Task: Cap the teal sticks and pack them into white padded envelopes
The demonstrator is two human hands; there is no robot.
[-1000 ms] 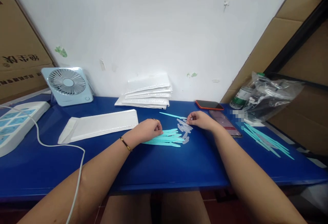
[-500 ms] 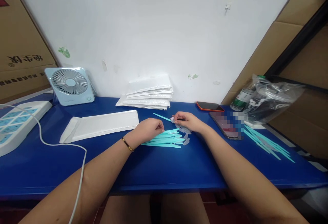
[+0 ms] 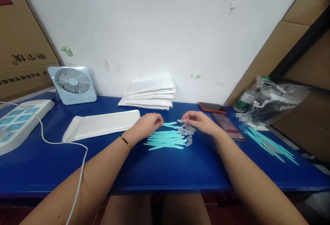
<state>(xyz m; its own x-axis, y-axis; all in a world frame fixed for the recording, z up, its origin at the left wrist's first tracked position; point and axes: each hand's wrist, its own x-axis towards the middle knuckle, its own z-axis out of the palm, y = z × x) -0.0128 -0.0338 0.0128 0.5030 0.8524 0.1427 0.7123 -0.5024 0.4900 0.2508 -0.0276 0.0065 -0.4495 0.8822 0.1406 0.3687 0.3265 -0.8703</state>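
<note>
- Blue table point(image 3: 165, 170) runs wall to wall, its near half bare before the front edge.
- White plastered wall point(image 3: 154, 29) closes the far side; cardboard boxes point(image 3: 23, 46) flank it.
- White padded envelope point(image 3: 103, 124) lies far left, a stack of envelopes point(image 3: 151, 96) behind it, a small fan point(image 3: 72, 85) further left.
- Two phones point(image 3: 227, 125) lie right.
- Left hand point(image 3: 146, 125) pinches a teal stick point(image 3: 168, 124) above the teal stick pile point(image 3: 165, 140).
- Right hand point(image 3: 198, 121) pinches a clear cap point(image 3: 179, 121) over the loose caps point(image 3: 187, 133).
</note>
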